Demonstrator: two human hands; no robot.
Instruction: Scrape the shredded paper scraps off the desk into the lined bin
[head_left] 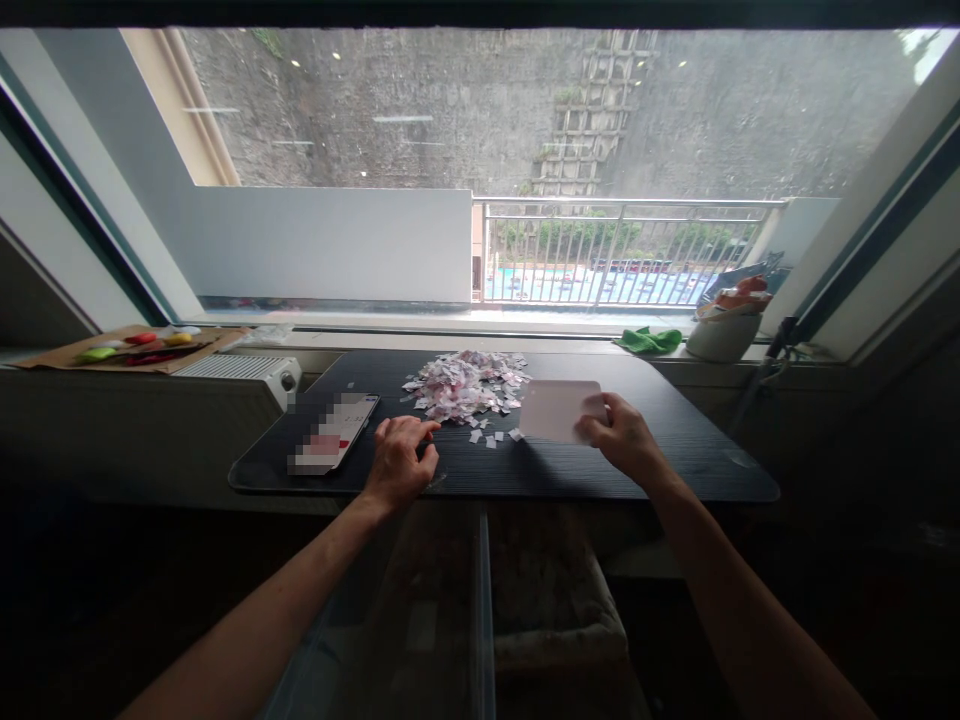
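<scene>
A smartphone (357, 418) lies on the desk (262, 465), perhaps set aside; the left hand (401, 458) is empty, thumb and fingers apart. Paper scraps (459, 388) heap centrally. A pale card (553, 410) is pinched at one end by the right hand (624, 438), probably freeing its left edge. A green cloth (649, 341) lies beyond, out of the way.

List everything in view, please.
Table: one, black, centre
Paper scraps: many, whitish, on table
Flat piece: one, pale, above table
Phone: one, whitish, table's left
Radiator: one, white, beside table
Sheet: one, brown, back left
Items: several, multicoloured, on sheet
Cloth: one, green, back right
Container: one, whitish, beside cloth
Window: one, white-framed, beyond table
Railing: one, silvery, outside
Wall: one, grey, outside
Boxes: unclear, dim, below table
Left hand: one, bare, beside phone
Right hand: one, bare, gripping flat piece
</scene>
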